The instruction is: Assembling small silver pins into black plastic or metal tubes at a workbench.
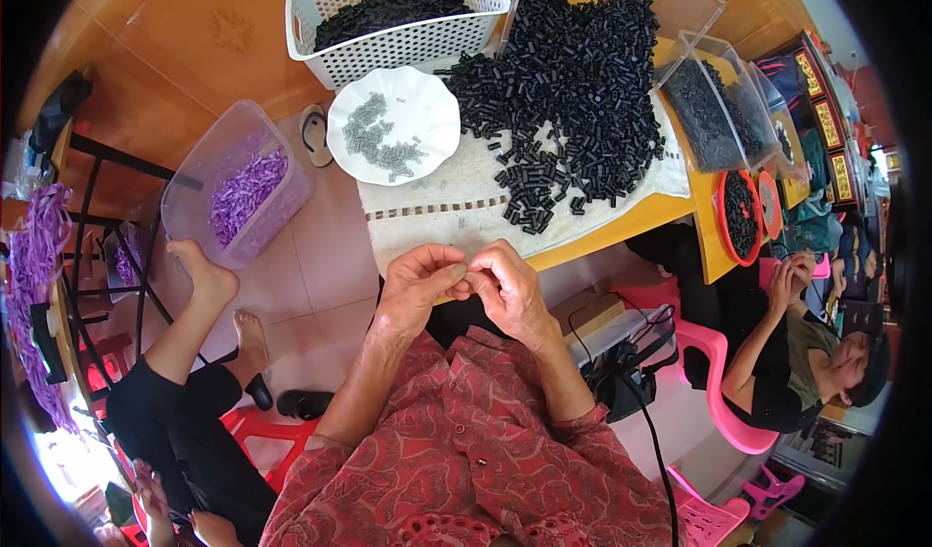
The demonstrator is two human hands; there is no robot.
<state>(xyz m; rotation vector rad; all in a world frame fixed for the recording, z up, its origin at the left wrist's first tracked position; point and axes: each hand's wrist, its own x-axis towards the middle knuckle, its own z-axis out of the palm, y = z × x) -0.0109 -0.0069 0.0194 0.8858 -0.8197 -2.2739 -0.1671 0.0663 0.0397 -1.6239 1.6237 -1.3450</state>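
Note:
My left hand (422, 288) and my right hand (507, 290) meet in front of my chest, at the near edge of the table. Thumbs and fingertips of both are pinched together. Whatever lies between them is too small to make out. Just beyond, a white cloth (417, 219) covers part of the table. On it sits a white scalloped plate (439, 110) with small clear pieces (374, 139) gathered on its left side. To the right spreads a large heap of short black tubes (573, 81), some loose ones trailing toward me.
A white perforated basket (403, 42) of black pieces stands at the back. Clear boxes (704, 110) and a red tray (740, 219) are at the right. A tub (262, 232) of purple pieces rests on the left floor. Other people sit at both sides; a black cable (652, 430) hangs near my right.

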